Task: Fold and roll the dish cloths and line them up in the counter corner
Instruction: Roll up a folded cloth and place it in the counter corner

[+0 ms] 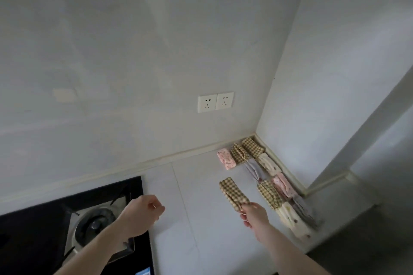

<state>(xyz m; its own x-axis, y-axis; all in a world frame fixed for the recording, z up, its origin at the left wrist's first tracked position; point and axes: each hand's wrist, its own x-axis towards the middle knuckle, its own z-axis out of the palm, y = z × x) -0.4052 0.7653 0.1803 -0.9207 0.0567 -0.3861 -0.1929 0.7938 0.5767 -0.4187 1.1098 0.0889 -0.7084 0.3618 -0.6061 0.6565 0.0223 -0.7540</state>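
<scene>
Nearest the camera, 2 bare forearms reached over the desk (201, 219). Right hand (254, 215) pinched the near end of a checked roll (232, 192), whose long axis ran away from it, up and to the left, toward the back wall. Left hand (143, 210) hovered loosely curled (holding nothing) beside the stove (67, 219), well apart from the roll. Finished rolls (263, 169) lined the corner, ahead and right of the right hand, so that hand was judged the nearer one for placing.
</scene>
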